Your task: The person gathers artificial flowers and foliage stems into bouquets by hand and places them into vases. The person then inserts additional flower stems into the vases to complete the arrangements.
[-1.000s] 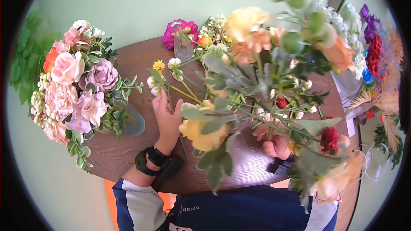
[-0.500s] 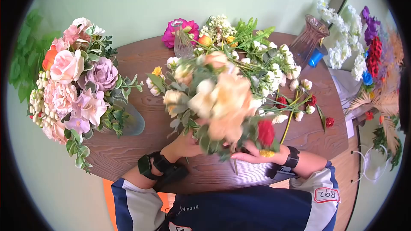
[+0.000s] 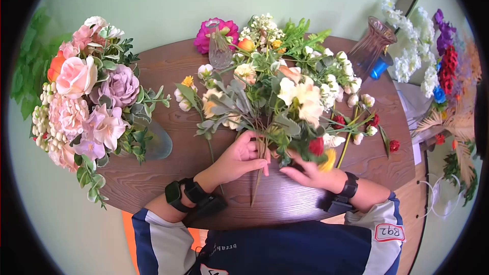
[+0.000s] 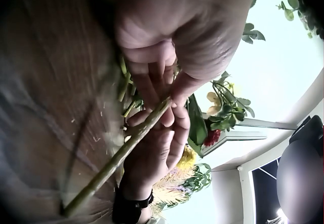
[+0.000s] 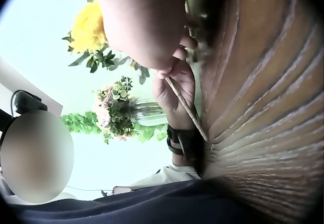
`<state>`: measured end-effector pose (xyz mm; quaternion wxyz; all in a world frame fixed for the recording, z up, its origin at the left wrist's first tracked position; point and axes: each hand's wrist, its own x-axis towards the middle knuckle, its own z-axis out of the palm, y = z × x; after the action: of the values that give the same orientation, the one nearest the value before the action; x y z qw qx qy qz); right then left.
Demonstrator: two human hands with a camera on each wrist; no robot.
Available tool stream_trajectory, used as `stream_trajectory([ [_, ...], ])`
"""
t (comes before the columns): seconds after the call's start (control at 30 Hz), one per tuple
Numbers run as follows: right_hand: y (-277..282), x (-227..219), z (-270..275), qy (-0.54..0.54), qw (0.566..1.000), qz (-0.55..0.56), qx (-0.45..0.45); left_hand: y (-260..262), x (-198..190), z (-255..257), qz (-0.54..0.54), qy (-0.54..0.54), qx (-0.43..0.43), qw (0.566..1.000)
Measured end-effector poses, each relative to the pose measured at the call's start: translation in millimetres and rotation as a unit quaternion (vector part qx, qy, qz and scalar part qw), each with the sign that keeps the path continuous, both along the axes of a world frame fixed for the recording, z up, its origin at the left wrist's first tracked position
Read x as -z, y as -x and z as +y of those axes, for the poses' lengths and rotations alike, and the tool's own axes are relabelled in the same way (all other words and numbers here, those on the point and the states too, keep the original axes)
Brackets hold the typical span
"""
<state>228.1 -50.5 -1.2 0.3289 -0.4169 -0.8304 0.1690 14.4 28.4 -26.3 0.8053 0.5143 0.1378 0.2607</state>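
Note:
In the head view, my left hand (image 3: 237,158) grips the gathered stems (image 3: 261,155) of a mixed bouquet. Cream flowers (image 3: 305,103), grey-green leaves (image 3: 235,103) and a red flower (image 3: 316,146) spread above it. My right hand (image 3: 310,173), thumb extended, is just right of the stems, its fingertips partly hidden by leaves; a blurred yellow flower (image 3: 327,159) overlaps it. The left wrist view has a thick stem (image 4: 119,158) slanting down from my left hand (image 4: 177,32), with my right hand (image 4: 152,155) close by. A stem (image 5: 186,105) also projects from my left hand (image 5: 177,90) in the right wrist view.
A pink and lilac arrangement (image 3: 71,114) stands in a vase (image 3: 159,142) at the left. Behind the bouquet are a small glass vase (image 3: 219,53) and white flowers (image 3: 333,89). A larger glass vase (image 3: 371,43) and blue object (image 3: 378,67) are at the back right of the table (image 3: 178,183).
The bouquet has swung from its spread, tilted position to upright between the hands. My left hand has come right and grips its stems; my right hand has shifted slightly away from them since half a second ago.

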Motion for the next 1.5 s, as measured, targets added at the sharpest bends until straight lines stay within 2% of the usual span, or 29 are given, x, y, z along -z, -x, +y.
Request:
stream_trajectory([
  [0.03, -4, 3, 0, 0.123, 0.99, 0.075, -0.007, 1, -1, 0, 0.0, 0.0, 0.0, 1.0],
  [0.1, -16, 14, -1, 0.062, 0.996, 0.002, 0.062, 3, -1, 1, 0.019, -0.003, -0.008, 1.0],
  [0.13, -17, 17, 1, -0.001, 0.998, 0.0, 0.068, 5, -1, 2, 0.019, -0.003, -0.009, 1.0],
  [0.23, -11, 9, 6, -0.028, 0.998, 0.018, 0.052, 7, -1, 5, 0.02, 0.003, -0.019, 1.0],
  [0.27, -8, -1, 4, 0.037, 0.998, 0.006, 0.046, 7, -4, 6, 0.029, 0.005, -0.017, 0.999],
  [0.4, -10, 17, 1, 0.092, 0.994, -0.025, 0.057, 9, -4, 8, 0.035, 0.004, -0.003, 0.999],
  [0.47, -9, 19, 6, -0.071, 0.995, 0.056, 0.037, 7, -4, 6, 0.018, 0.01, -0.03, 0.999],
  [0.5, -8, 19, 6, -0.07, 0.995, 0.056, 0.037, 6, -4, 6, 0.002, 0.015, -0.057, 0.998],
  [0.53, -7, 17, 5, -0.027, 0.993, 0.104, 0.049, 6, -3, 6, 0.001, 0.015, -0.057, 0.998],
  [0.6, -7, 4, 1, 0.088, 0.98, 0.166, 0.069, 7, -1, 6, -0.009, 0.002, -0.113, 0.994],
  [0.63, -7, 5, 1, 0.088, 0.98, 0.166, 0.069, 7, -1, 7, -0.009, 0.002, -0.113, 0.994],
  [0.7, -8, 9, 2, 0.009, 0.975, 0.208, 0.074, 9, 0, 8, -0.027, 0.026, -0.156, 0.987],
  [0.83, -12, 12, 3, -0.052, 0.944, 0.318, 0.071, 9, -2, 13, -0.022, 0.009, -0.203, 0.979],
  [0.9, -12, 8, 3, -0.057, 0.932, 0.341, 0.112, 10, -3, 16, -0.009, 0.007, -0.208, 0.978],
  [0.97, -12, 6, 8, -0.063, 0.9, 0.406, 0.146, 11, -4, 17, -0.008, 0.018, -0.205, 0.979],
  [1.03, -15, 4, 9, -0.047, 0.894, 0.409, 0.175, 11, -4, 17, -0.012, 0.014, -0.202, 0.979],
  [1.1, -13, 0, 12, -0.078, 0.894, 0.393, 0.202, 11, -4, 17, -0.016, 0.009, -0.201, 0.979],
  [1.17, -15, 3, 13, -0.081, 0.896, 0.389, 0.196, 12, -5, 16, 0.001, 0.01, -0.208, 0.978],
  [1.23, -17, 6, 13, -0.073, 0.918, 0.323, 0.217, 11, -4, 17, -0.005, 0.015, -0.209, 0.978],
  [1.3, -18, 5, 15, -0.083, 0.916, 0.32, 0.23, 11, -4, 17, -0.01, 0.021, -0.209, 0.978],
  [1.37, -25, 1, 18, -0.122, 0.923, 0.242, 0.274, 12, -6, 16, -0.017, 0.023, -0.2, 0.979],
  [1.43, -39, 1, 25, -0.172, 0.91, 0.217, 0.309, 12, -6, 16, -0.018, 0.02, -0.201, 0.979],
  [1.5, -50, -6, 31, -0.187, 0.884, 0.248, 0.349, 12, -5, 16, -0.021, 0.019, -0.201, 0.979],
])
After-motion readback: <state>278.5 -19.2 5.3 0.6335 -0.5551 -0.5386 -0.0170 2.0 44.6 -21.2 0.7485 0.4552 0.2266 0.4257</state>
